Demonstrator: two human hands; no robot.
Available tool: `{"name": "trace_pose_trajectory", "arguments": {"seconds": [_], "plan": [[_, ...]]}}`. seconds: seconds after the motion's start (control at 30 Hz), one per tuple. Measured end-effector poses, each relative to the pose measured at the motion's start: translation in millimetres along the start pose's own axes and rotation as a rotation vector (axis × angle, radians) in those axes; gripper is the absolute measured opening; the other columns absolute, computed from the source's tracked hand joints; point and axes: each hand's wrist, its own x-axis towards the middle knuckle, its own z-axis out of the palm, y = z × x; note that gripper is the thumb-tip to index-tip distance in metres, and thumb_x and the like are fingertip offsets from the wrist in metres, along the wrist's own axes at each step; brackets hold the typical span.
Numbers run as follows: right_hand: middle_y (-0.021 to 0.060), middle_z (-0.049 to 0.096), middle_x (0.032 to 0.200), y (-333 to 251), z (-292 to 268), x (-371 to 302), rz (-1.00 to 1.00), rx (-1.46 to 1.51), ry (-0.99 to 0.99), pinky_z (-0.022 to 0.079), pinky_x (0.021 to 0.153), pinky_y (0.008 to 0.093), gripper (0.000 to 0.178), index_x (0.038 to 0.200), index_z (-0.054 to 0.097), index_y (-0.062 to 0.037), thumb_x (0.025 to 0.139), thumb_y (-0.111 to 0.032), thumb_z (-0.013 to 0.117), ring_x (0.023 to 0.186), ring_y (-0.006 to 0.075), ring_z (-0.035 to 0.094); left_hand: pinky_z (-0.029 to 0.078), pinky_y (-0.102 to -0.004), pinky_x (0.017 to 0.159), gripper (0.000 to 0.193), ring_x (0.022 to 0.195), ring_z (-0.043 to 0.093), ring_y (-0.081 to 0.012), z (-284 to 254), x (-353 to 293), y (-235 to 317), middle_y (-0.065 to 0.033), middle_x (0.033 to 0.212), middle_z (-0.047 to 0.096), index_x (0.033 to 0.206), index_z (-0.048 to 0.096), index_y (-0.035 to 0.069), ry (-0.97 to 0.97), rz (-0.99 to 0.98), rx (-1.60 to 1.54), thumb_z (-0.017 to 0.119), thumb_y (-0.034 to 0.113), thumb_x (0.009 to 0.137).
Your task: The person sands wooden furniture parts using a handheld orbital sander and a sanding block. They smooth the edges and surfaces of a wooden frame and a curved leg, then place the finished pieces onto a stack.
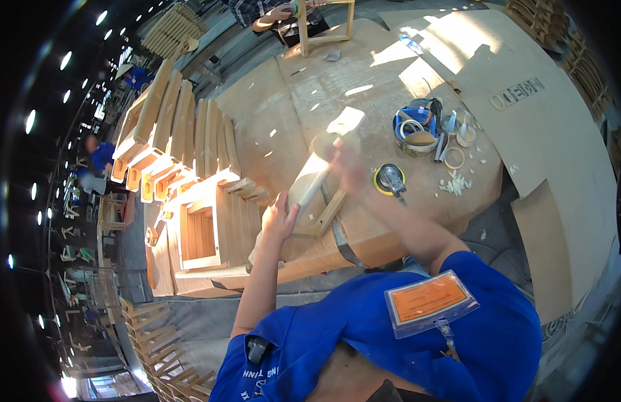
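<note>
A pale wooden frame (308, 183) lies tilted in front of me, its broad rail running away toward the middle of the table. My left hand (277, 220) grips the rail's near end, with the thumb along its side. A narrower wooden bar (332, 213) slants beside the rail, just to its right. My right hand (351, 171) is over the rail's far part, smeared by motion. Under its fingers shows a blurred, roundish, pale brown patch that I cannot make out. A round sander with a yellow rim (389, 179) rests on the table to the right of that hand.
Several wooden frames (207, 141) are stacked at the left. A tool bucket (418, 124), tape rolls (454, 158) and pale scraps (455, 183) lie at the right. Brown sheeting (270, 100) covers the table. Across it, another person's hand (278, 13) is at a wooden frame (304, 30).
</note>
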Motion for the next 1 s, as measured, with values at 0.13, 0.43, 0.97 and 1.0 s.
{"name": "trace_pose_trajectory", "arguments": {"seconds": [0.13, 0.43, 0.97, 1.0], "plan": [[0.0157, 0.056, 0.122, -63, 7, -34, -0.420, 0.145, -0.069, 0.043, 0.097, 0.0428, 0.029, 0.114, 0.058, -0.0017, 0.087, -0.009, 0.051, 0.115, 0.0346, 0.052, 0.048, -0.0427, 0.083, 0.044, 0.097, 0.062, -0.0372, 0, 2, -14, -0.0228, 0.106, 0.064, 0.121, 0.057, 0.002, -0.006, -0.007, -0.285, 0.049, 0.034, 0.092], [0.0127, 0.059, 0.122, 81, -62, 55, -0.246, 0.025, -0.289, 0.042, 0.100, 0.0397, 0.034, 0.118, 0.062, -0.0084, 0.086, -0.013, 0.056, 0.121, 0.0327, 0.049, 0.048, -0.0367, 0.085, 0.038, 0.095, 0.063, -0.0277, -30, -19, -22, -0.0176, 0.102, 0.067, 0.117, 0.062, 0.004, -0.133, -0.247, -0.366, 0.054, 0.032, 0.093], [0.0040, 0.050, 0.138, -134, 12, -43, -0.688, 0.048, -0.571, 0.033, 0.101, 0.0525, 0.052, 0.127, 0.057, -0.0185, 0.077, -0.009, 0.055, 0.126, 0.0312, 0.044, 0.042, -0.0382, 0.099, 0.074, 0.110, 0.057, -0.0244, -46, -59, -51, -0.0117, 0.116, 0.065, 0.119, 0.062, 0.003, -0.175, -0.505, -0.977, 0.018, 0.058, 0.099], [0.0037, 0.049, 0.139, -144, 16, -52, -0.644, 0.079, -0.589, 0.033, 0.101, 0.0527, 0.052, 0.128, 0.057, -0.0184, 0.076, -0.008, 0.055, 0.127, 0.0315, 0.043, 0.040, -0.0392, 0.101, 0.080, 0.112, 0.056, -0.0247, -46, -64, -52, -0.0111, 0.117, 0.064, 0.120, 0.062, 0.003, -0.163, -0.498, -1.035, 0.012, 0.061, 0.098]]}}
